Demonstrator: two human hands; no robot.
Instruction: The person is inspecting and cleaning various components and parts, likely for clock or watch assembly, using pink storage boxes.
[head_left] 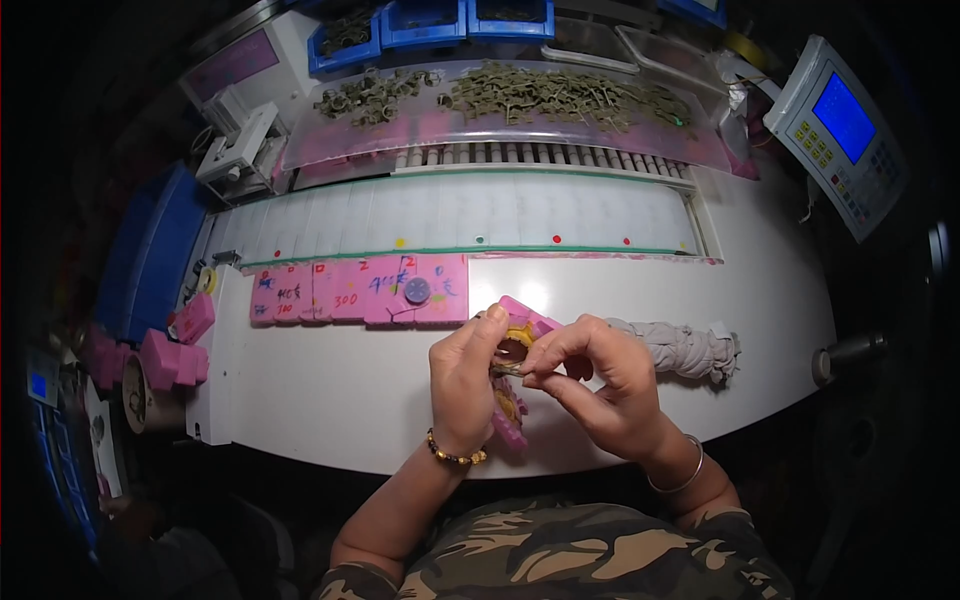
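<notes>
Near the front of the white table, my left hand (466, 382) grips a pink rubber mould (529, 313) with its thumb on top. A yellowish rounded part (520, 336) shows inside the mould. More pink rubber (509, 433) with a brownish patch hangs below, partly hidden behind my fingers. My right hand (612, 392) comes in from the right, thumb and forefinger pinched at the mould's opening. At those fingertips is a small, thin, dull piece (509, 369), too small to name.
A row of marked pink blocks (340, 303) bears a round grey knob (417, 291). Bunched grey cloth (682, 352) lies right of my hands. Beyond runs a pale conveyor (450, 215), then a sheet heaped with olive-green pieces (560, 95). A keypad panel (845, 125) stands right, blue bins (425, 24) behind.
</notes>
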